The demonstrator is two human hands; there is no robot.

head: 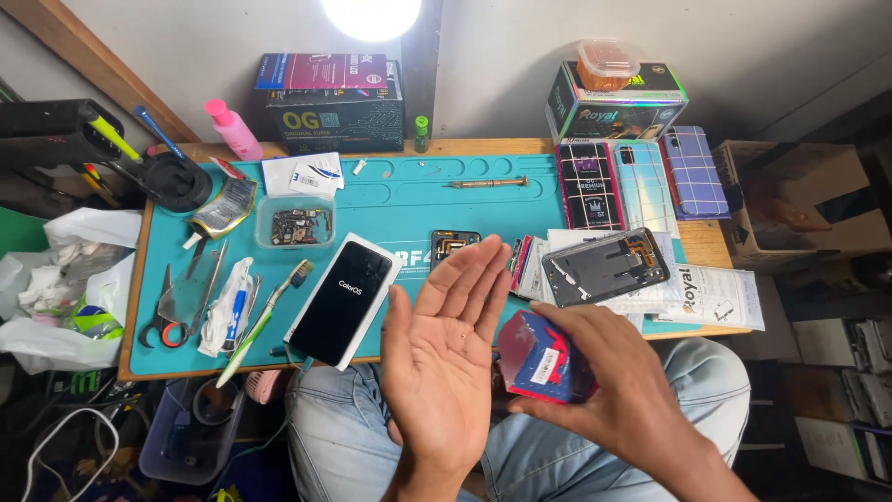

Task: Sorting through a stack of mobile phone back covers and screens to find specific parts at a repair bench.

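My left hand [444, 349] is held palm up over my lap, fingers spread, holding nothing. Just right of it, my right hand [599, 376] grips a small red and blue box [537, 358] tilted toward the open palm. A black phone screen on a white tray [342, 299] lies on the teal mat [409, 200] to the left of my left hand. An opened phone back frame [604, 267] rests on papers above my right hand.
Scissors [169, 311], tweezers, a toothbrush [265, 321] and a clear parts tub [295, 223] lie on the mat's left. A screwdriver [488, 183] lies at the back. Boxes [330, 102] stand against the wall, phone cases [641, 181] at right, plastic bags [65, 279] at far left.
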